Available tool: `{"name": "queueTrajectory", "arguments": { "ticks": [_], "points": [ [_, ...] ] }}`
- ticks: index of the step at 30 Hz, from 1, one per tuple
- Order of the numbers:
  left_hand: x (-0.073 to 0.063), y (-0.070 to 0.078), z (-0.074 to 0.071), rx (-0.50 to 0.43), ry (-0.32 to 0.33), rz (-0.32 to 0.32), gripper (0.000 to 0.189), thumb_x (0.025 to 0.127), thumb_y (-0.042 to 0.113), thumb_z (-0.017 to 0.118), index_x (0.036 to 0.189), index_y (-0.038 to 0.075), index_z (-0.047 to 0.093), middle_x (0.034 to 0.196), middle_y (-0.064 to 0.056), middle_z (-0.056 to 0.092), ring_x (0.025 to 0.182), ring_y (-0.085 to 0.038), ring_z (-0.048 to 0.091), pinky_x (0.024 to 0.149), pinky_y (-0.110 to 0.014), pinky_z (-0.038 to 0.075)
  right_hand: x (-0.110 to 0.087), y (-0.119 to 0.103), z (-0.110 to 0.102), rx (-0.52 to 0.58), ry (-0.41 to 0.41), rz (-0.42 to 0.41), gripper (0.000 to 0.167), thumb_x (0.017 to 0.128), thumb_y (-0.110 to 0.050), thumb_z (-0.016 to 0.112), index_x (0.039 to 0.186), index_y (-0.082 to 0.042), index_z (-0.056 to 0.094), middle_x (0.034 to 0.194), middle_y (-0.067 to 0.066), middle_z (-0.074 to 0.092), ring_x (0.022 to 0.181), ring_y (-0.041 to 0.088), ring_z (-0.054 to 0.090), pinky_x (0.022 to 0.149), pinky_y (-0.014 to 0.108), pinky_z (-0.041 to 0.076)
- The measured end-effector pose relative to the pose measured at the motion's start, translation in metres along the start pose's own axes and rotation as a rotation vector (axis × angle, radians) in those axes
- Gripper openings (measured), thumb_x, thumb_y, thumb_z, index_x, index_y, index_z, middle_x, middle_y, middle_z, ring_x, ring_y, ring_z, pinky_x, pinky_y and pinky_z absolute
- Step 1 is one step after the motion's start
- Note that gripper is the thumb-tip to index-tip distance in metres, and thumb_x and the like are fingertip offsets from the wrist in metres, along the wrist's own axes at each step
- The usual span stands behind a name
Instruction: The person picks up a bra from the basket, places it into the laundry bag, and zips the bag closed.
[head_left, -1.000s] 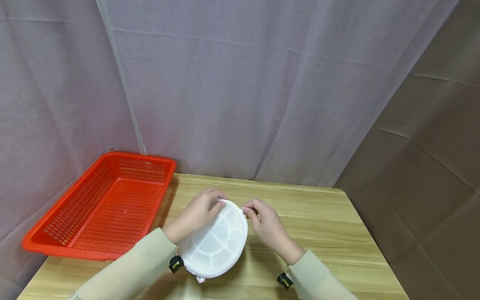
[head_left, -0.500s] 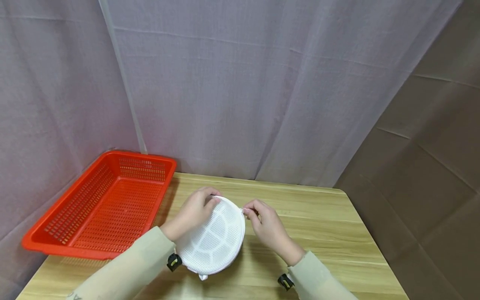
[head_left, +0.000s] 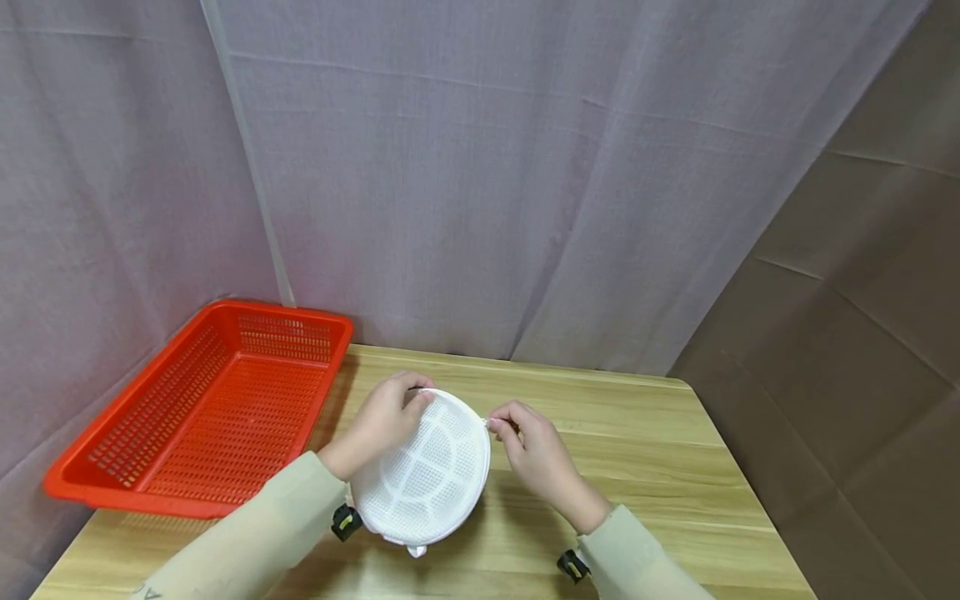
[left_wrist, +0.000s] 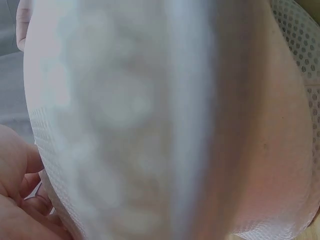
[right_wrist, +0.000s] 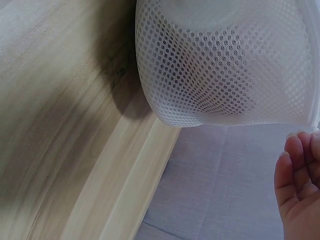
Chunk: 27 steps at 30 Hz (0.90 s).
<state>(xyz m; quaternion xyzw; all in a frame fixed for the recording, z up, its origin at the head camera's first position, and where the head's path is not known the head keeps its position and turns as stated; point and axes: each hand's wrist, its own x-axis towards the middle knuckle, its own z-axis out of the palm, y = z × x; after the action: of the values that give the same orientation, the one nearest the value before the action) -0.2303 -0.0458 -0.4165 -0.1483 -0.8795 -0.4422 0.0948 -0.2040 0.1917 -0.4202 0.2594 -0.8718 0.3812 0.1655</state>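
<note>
A round white mesh laundry bag (head_left: 431,479) is held up over the table, its flat ribbed top tilted toward me. My left hand (head_left: 381,421) grips its upper left rim, thumb on the top and the other fingers behind the edge. At the upper right rim, my right hand (head_left: 534,446) pinches a small tab or zipper pull, too small to make out. In the right wrist view the bag's mesh side wall (right_wrist: 200,75) bulges, with the curled fingers (right_wrist: 300,170) close to its edge. A white loop hangs at the bag's bottom. Blurred white material fills most of the left wrist view.
A red perforated plastic basket (head_left: 247,417) stands on the left of the wooden table (head_left: 645,475). Grey curtains (head_left: 450,183) hang behind the table, and a brown cloth (head_left: 862,375) hangs along the right side.
My left hand has shifted slightly up and left, turning the bag a little so its bottom loop swings rightward. The right hand stays almost in place, still pinching at the rim.
</note>
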Motion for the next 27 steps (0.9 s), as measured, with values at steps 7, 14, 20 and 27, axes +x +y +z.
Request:
{"name": "queueTrajectory", "arguments": {
  "ticks": [7,14,20,27],
  "points": [
    [0.0001,0.0008,-0.0022,-0.012,0.016,-0.007,0.011,0.095,0.010,0.059,0.103,0.006,0.067,0.103,-0.005,0.065,0.094,-0.017,0.059,0.082,-0.035,0.050,-0.0016,0.0009,-0.0002,-0.004,0.002,-0.007,0.009,0.092,-0.009,0.066,0.090,-0.018,0.064,0.080,-0.017,0.056,0.071,0.004,0.054,0.060,0.023,0.048],
    [0.0004,-0.0001,-0.0037,-0.021,0.019,-0.055,0.013,0.096,0.011,0.059,0.104,0.006,0.068,0.103,-0.006,0.065,0.093,-0.017,0.058,0.081,-0.033,0.050,-0.0021,0.0006,-0.0015,-0.002,-0.002,-0.010,0.007,0.092,-0.011,0.065,0.090,-0.017,0.064,0.081,-0.016,0.057,0.072,0.004,0.055,0.060,0.023,0.048],
    [0.0004,-0.0012,-0.0031,-0.036,0.029,-0.063,0.011,0.095,0.008,0.059,0.103,0.006,0.067,0.100,-0.006,0.065,0.092,-0.018,0.058,0.081,-0.035,0.049,-0.0021,0.0005,-0.0018,-0.010,-0.007,-0.013,0.006,0.093,-0.011,0.065,0.090,-0.017,0.064,0.082,-0.016,0.057,0.073,0.004,0.055,0.060,0.023,0.048],
    [-0.0004,0.0019,-0.0043,-0.046,0.042,-0.056,0.012,0.095,0.008,0.060,0.103,0.005,0.067,0.100,-0.007,0.066,0.091,-0.019,0.058,0.081,-0.035,0.049,-0.0025,0.0008,-0.0022,-0.007,-0.013,-0.008,0.004,0.093,-0.011,0.065,0.091,-0.015,0.065,0.083,-0.014,0.059,0.073,0.004,0.056,0.061,0.024,0.049]
  ]
}}
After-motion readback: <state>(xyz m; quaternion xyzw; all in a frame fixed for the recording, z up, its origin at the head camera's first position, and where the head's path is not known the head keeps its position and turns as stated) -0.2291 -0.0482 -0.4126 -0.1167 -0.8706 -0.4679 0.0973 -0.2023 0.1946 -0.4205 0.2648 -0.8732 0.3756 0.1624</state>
